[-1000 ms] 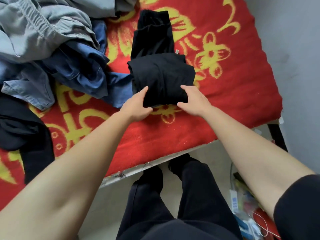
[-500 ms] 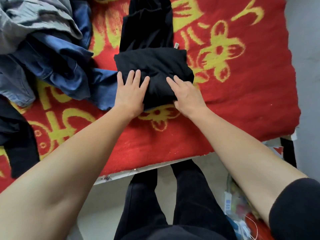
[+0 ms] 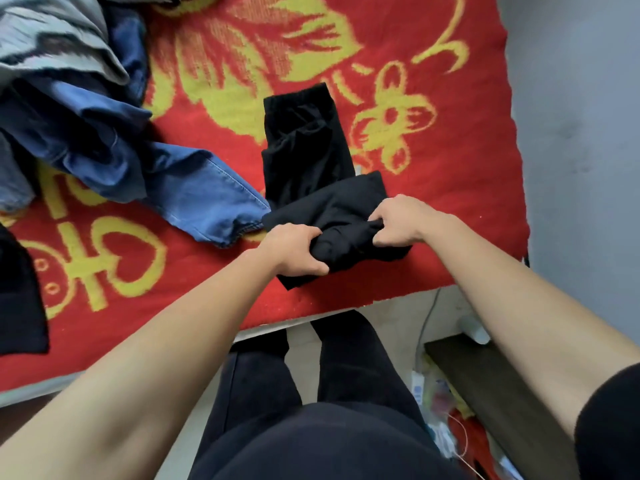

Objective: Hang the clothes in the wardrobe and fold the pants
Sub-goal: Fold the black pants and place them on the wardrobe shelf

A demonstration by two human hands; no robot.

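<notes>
Black pants (image 3: pixel 304 157) lie partly folded on the red blanket with yellow pattern (image 3: pixel 467 188), their waistband end pointing away from me. The near folded part is bunched up between my hands. My left hand (image 3: pixel 298 249) grips the left side of that bunch with curled fingers. My right hand (image 3: pixel 398 220) pinches its right side, thumb and fingers closed on the cloth.
Blue jeans (image 3: pixel 194 195) stretch in from the left, the leg hem touching the black pants. Grey clothes (image 3: pixel 52 39) are piled at the top left, and a dark garment (image 3: pixel 17 296) lies at the left edge. A grey wall (image 3: pixel 581 133) bounds the right; a dark bench (image 3: pixel 502 393) stands below it.
Both hands went from lying flat on the folded pants to gripping them, bunching the near fold. The view has shifted, so the pants sit lower and more to the right.
</notes>
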